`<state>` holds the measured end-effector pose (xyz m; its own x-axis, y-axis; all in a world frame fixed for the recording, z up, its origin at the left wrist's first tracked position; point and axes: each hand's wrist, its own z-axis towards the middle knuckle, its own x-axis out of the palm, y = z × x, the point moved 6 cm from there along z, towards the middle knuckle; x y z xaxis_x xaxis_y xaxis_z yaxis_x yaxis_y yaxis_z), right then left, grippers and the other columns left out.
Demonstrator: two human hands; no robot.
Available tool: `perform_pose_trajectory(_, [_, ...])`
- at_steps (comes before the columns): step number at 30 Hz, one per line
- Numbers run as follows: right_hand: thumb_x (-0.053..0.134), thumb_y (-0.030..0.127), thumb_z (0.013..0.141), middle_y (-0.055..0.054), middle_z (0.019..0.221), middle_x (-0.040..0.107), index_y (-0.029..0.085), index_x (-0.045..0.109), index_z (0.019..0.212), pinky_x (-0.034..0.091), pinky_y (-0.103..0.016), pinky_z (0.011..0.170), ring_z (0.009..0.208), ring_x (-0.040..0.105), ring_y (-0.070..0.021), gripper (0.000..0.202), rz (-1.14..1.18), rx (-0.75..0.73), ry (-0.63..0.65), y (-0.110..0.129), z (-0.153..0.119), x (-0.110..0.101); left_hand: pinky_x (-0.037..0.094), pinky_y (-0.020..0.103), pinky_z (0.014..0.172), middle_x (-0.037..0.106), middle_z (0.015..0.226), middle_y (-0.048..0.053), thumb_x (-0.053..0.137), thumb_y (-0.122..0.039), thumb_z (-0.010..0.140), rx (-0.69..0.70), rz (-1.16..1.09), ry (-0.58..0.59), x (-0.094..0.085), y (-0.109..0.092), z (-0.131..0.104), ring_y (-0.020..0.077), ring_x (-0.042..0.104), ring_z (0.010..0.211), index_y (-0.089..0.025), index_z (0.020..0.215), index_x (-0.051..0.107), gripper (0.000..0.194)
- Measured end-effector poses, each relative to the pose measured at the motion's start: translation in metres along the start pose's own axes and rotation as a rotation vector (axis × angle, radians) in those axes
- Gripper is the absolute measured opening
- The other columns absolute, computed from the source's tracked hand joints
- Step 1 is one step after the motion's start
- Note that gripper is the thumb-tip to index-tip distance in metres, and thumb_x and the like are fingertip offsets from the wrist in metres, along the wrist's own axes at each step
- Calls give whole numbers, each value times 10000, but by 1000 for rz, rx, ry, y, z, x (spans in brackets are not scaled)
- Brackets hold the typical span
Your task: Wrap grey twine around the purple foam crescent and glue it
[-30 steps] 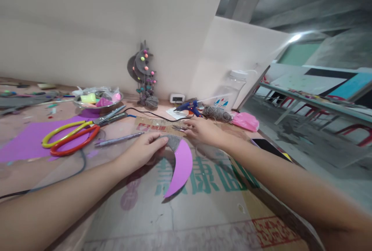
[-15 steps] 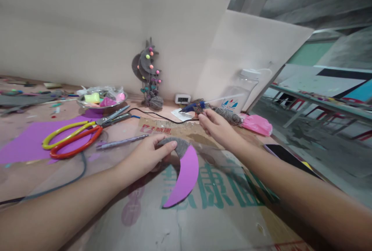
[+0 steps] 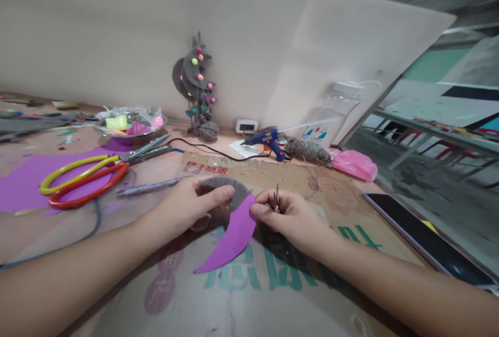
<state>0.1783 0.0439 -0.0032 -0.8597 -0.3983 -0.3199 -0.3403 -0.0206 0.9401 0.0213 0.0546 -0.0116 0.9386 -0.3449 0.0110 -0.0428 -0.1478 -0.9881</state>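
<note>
At center, our left hand (image 3: 185, 204) clamps the purple crescent (image 3: 232, 235); our right hand (image 3: 290, 215), gripping a small pointed tool (image 3: 277, 197), has returned, so both can work its edge.

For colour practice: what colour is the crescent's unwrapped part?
The unwrapped part is purple, clearest in head view.

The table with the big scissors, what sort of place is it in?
Probably a craft workroom: there's a blue glue gun, big scissors, and a purple-and-gray crescent held in the left hand.
</note>
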Motion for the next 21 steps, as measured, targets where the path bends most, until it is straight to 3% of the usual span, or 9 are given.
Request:
perform_pose_trajectory(6, [549,356,816,27,660,500,183,524,798,367,-214,537,578,447,-92,175,-178,-113,-3,10,-4,1,257,168,379,458,551,-55,616,-382,743,14,34,4,1,-1,-2,48,360,401,-173,712,539,225])
perform_pose_trajectory(12, [456,330,885,-28,793,533,198,480,1019,408,-252,598,670,493,-137,189,-635,-597,-322,38,-17,-29,260,177,365,470,483,-49,577,-302,743,83,234,-24,2,-10,-3,68,369,390,-170,660,586,157])
perform_pose_trajectory(17, [385,398,929,-45,825,626,194,550,1081,378,-267,623,713,547,-160,303,-1002,-633,-229,33,-14,-19,326,184,411,574,561,-14,571,-242,726,176,349,-25,4,-16,-3,104,468,480,-177,666,626,104])
perform_pose_trajectory(21, [292,466,938,-52,778,634,171,611,1029,332,-282,628,690,525,-161,444,-1118,-716,-227,36,-14,-12,338,181,430,561,547,-23,556,-227,726,194,408,-20,5,-18,-3,105,476,494,-182,629,609,119])
